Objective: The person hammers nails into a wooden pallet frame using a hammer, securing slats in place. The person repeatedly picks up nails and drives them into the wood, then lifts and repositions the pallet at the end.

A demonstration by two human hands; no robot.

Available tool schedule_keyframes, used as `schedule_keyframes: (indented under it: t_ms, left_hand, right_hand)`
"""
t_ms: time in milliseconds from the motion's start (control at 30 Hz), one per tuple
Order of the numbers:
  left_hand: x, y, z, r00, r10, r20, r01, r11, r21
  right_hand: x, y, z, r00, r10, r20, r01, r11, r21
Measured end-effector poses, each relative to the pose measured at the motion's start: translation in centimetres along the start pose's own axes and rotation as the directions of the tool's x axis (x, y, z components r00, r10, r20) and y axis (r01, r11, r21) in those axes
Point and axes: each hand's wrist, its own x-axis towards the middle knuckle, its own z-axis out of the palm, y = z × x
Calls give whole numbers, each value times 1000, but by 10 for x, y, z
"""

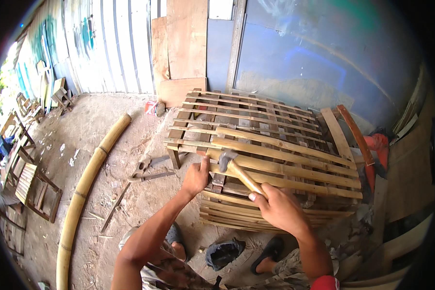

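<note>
Right hand (281, 209) was closed around the wooden handle of a hammer (237, 168), its head just above a slat on the bamboo rack (275, 159). Left hand (196, 178) pinched the near-left end of that slat, fingers curled; what they held was too small to tell. Rack's left edge faced open dirt floor (111, 203). Long bamboo pole (89, 179) lay well left, pincers (147, 169) between it and the rack. Board stack (357, 140) crowded the right side.
</note>
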Motion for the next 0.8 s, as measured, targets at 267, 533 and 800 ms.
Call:
schedule_keyframes:
  t_ms: [267, 533, 800]
  left_hand:
    - [-1, 3, 8, 999, -20, 43, 20, 1000, 3]
    - [-4, 0, 3, 1000, -14, 15, 14, 1000, -17]
    - [-9, -7, 7, 998, 41, -38, -43, 998, -39]
  right_hand:
    - [5, 15, 30, 998, 46, 33, -46, 999, -11]
    - [5, -13, 10, 941, 85, -329, 63, 908, 414]
    - [-2, -7, -10, 991, 100, 84, -100, 995, 0]
